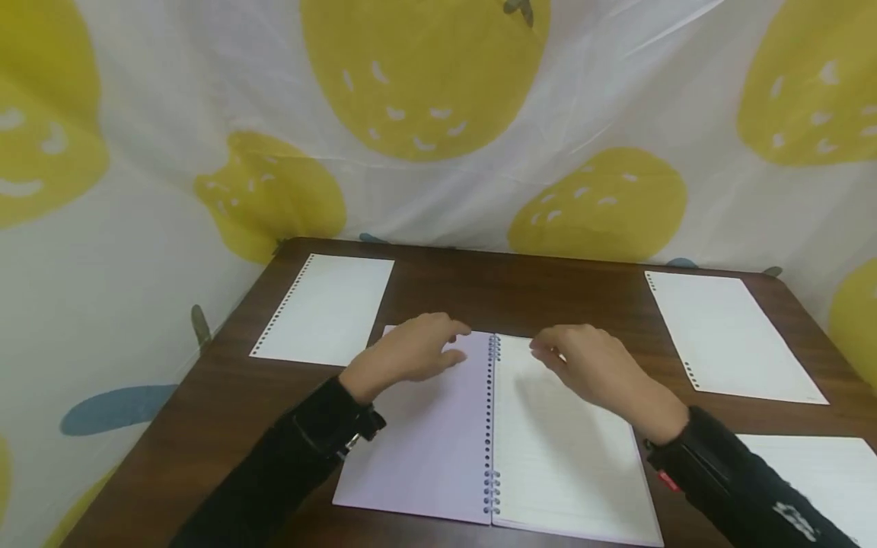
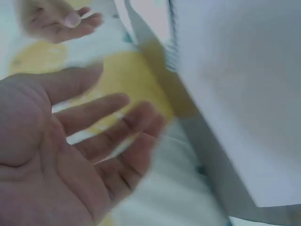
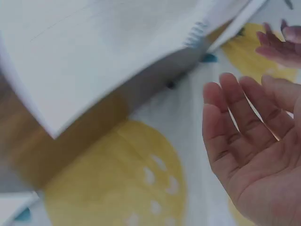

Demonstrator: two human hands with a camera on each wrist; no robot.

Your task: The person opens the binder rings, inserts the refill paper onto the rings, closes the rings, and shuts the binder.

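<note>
- Far left on your brown wooden table (image 1: 205, 426), a loose punched sheet (image 1: 325, 308) lies flat near the back corner, well apart from your hands.
- Your left hand (image 1: 411, 352) is over the upper part of the spiral notebook's (image 1: 493, 441) left, pale lilac page (image 1: 425, 449); the head view cannot settle whether it touches the paper.
- In the left wrist view, that hand's fingers (image 2: 101, 113) are spread and relaxed, palm bare, gripping nothing.
- The notebook lies open in the middle of the table, right in front of you, its wire spine (image 1: 489, 426) running between your two hands.
- Your right hand (image 1: 592, 365) is over the top of the white ruled page (image 1: 569, 457), fingertips pointing towards the spine.
- The right wrist view shows its fingers (image 3: 235, 117) straight and loose, palm bare, nothing pinched.
- Further right, a second loose sheet (image 1: 726, 335) lies angled by the back right corner, and a third sheet (image 1: 815, 472) sits at the near right edge beside your sleeve (image 1: 740, 487).
- Behind it all hangs a white curtain with yellow fruit prints (image 1: 425, 76).
</note>
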